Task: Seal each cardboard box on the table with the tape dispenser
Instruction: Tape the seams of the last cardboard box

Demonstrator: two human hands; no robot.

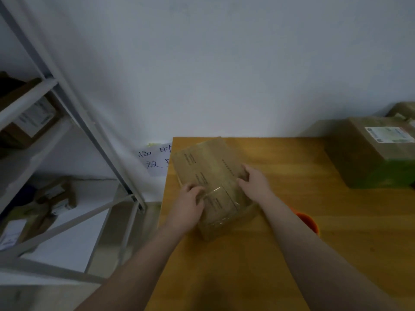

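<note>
A dim view looked down from head height onto a wooden tabletop (292, 254) that filled the lower right of the frame and met a plain pale wall (224, 63) behind it. Just left of centre lay a brown cardboard box (211, 167), flat on the tabletop and turned at an angle, its far end near the table's back left corner. Its top flaps were down, and a patch of shiny clear tape (215, 190) caught the light near its closer end.

Two bare forearms reached up from the bottom edge. The left hand (187, 207) sat at the box's left side, its fingers (194, 189) curled over onto the top and grasping the box. The right hand (256, 182) sat at the box's right side, its fingers (246, 170) likewise curled onto the top, gripping it.

Partly hidden under the right forearm, right of centre, an orange object (308, 221) rested on the tabletop; what it was could not be told.

At the right edge of the frame stood a larger second box (363, 162) bearing a white printed label.

A grey metal shelf (67, 108) ran down the left of the frame, holding several blurred cartons. Low on the wall, between the shelf and the tabletop, hung a paper sign (153, 161) with handwritten characters.
</note>
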